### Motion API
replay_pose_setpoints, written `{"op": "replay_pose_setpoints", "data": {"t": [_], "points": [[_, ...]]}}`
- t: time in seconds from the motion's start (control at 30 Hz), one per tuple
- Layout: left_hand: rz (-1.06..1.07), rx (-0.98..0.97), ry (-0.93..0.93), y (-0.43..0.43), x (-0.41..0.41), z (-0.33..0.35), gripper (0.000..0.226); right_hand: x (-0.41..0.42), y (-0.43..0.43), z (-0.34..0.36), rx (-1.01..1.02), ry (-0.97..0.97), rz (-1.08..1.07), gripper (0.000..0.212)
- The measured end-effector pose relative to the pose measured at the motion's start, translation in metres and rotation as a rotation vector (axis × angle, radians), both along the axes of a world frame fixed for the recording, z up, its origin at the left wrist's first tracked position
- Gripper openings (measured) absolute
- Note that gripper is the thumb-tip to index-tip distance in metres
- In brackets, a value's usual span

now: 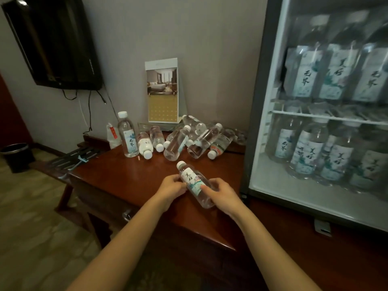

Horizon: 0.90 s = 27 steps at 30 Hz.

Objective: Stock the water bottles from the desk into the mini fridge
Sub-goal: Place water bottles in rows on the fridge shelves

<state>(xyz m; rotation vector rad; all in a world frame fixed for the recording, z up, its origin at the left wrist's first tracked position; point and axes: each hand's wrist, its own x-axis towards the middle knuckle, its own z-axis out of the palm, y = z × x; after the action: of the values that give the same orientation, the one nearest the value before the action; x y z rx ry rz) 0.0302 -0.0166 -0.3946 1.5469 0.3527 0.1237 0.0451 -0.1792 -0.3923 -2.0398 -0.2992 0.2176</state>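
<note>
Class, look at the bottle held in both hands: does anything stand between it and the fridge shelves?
Yes: the fridge's glass door looks shut, standing between the held bottle and the shelves inside.

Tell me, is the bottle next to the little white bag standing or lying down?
Standing: the bottle rests on its base on the desk, cap uppermost.

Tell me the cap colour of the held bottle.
White cap on the bottle; head view shows it.

Dim, soft-focus room, pale glow inside the mini fridge (257, 127), sheen on desk (134, 177), bowed edges
</note>
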Motion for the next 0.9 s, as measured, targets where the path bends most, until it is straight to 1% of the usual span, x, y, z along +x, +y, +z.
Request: {"op": "replay_pose_setpoints", "data": {"t": [0.1, 0.2, 0.3, 0.43, 0.5, 0.6, 0.73, 0.9], "points": [[-0.036, -0.103, -0.032, -0.015, -0.006, 0.002, 0.031, -0.011, -0.013, 0.003, 0.056, 0.019, 0.047, 0.048], [-0.082, -0.204, -0.080, -0.026, -0.010, 0.005, 0.043, -0.020, -0.028, 0.004, 0.139, 0.070, 0.109, 0.053], [-0.157, -0.234, -0.144, -0.033, -0.012, 0.011, 0.051, -0.026, -0.042, 0.004, 0.153, 0.092, 0.151, 0.068], [-0.314, -0.284, -0.190, -0.039, -0.016, 0.015, 0.039, -0.033, -0.058, 0.007, 0.129, 0.101, 0.185, 0.089], [-0.413, -0.265, -0.177, -0.042, -0.019, 0.015, 0.040, -0.036, -0.062, 0.007, 0.130, 0.084, 0.187, 0.089], [-0.524, -0.146, -0.166, -0.049, -0.023, 0.015, 0.051, -0.039, -0.065, 0.004, 0.154, 0.037, 0.157, 0.083], [-0.537, -0.050, -0.224, -0.059, -0.029, 0.015, 0.056, -0.045, -0.073, -0.001, 0.194, -0.003, 0.125, 0.080], [-0.540, 0.043, -0.350, -0.082, -0.032, 0.023, 0.068, -0.047, -0.096, 0.002, 0.222, -0.142, 0.085, 0.081]]}}
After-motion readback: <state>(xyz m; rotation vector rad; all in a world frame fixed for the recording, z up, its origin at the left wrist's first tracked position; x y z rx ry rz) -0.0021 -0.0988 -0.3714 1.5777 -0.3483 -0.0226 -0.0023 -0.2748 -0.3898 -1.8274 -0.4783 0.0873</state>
